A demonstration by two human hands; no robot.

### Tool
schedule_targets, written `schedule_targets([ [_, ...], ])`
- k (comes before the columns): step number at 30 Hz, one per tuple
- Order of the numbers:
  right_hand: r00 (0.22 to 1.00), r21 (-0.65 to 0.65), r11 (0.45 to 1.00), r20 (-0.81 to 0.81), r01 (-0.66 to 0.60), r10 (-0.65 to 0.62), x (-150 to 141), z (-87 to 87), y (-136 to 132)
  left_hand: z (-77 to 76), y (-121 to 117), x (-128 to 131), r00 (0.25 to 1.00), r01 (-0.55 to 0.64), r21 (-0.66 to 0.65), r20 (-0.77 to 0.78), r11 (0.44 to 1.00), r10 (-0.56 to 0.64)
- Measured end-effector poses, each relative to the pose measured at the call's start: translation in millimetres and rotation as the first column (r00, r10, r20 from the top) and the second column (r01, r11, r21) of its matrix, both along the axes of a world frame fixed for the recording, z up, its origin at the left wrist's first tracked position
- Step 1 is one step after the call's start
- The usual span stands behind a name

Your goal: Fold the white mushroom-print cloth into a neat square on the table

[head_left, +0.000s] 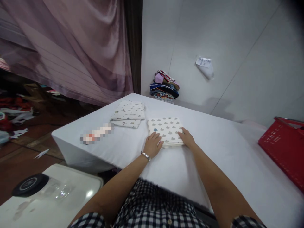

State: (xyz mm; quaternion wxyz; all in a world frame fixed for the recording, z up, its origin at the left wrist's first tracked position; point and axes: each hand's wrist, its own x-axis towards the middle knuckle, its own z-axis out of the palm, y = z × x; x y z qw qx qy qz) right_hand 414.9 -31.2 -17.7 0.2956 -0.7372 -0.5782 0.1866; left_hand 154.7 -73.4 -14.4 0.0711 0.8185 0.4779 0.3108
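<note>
A folded white cloth with a grey duck-like print lies as a neat, thick square on the white table. My left hand rests on its near left corner, palm down with the fingers slightly apart. Along the right edge my right hand touches the cloth, its fingers stretched forward and apart. Neither hand is wrapped round the cloth. Farther left on the table sits another folded white cloth with a sparse small print, in stacked layers and apart from both hands.
A pixelated, elongated item lies at the table's left. Stacked folded fabrics stand by the wall, a red plastic basket at the right. A pale machine-like surface with a black round part is at lower left, below a hanging mauve curtain.
</note>
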Motion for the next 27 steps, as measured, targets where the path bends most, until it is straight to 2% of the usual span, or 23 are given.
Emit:
schedule_targets([
  [8, 0.999, -0.020, 1.000, 0.037, 0.005, -0.004, -3.4, 4.5, -3.9, -1.2, 1.4, -2.7, 0.998, 0.023, -0.044, 0.056, 0.999, -0.020],
  [12, 0.999, 0.001, 1.000, 0.042, -0.007, 0.007, -2.7, 2.9, -2.1, -0.8, 9.5, -7.0, 0.975, 0.029, -0.028, 0.221, 0.999, -0.022],
  [14, 0.999, 0.012, 1.000, 0.048, -0.008, 0.007, -3.3, 2.5, -2.4, 0.6, 18.5, -11.5, 0.943, -0.049, -0.031, 0.327, 0.998, 0.057],
  [16, 0.998, 0.017, 1.000, 0.061, -0.006, 0.005, -4.9, 2.6, -4.1, 2.8, 30.3, -17.1, 0.903, -0.155, -0.097, 0.390, 0.983, 0.181],
  [20, 0.997, 0.035, 0.999, 0.066, 0.031, -0.033, -8.5, 2.3, -8.6, 8.3, 55.5, -24.7, 0.861, -0.260, -0.378, 0.326, 0.889, 0.391],
  [22, 0.998, 0.043, 0.998, 0.045, 0.043, -0.044, -8.4, 2.7, -8.9, 11.0, 65.3, -23.4, 0.860, -0.281, -0.473, 0.262, 0.835, 0.439],
  [24, 0.999, 0.034, 0.999, 0.012, 0.034, -0.034, -6.6, 4.5, -7.3, 12.6, 72.3, -18.9, 0.861, -0.288, -0.514, 0.229, 0.808, 0.453],
  [27, 0.999, -0.025, 0.999, -0.042, 0.025, -0.026, -2.6, 9.7, -5.5, 12.4, 79.5, -11.2, 0.860, -0.269, -0.505, 0.256, 0.820, 0.440],
])
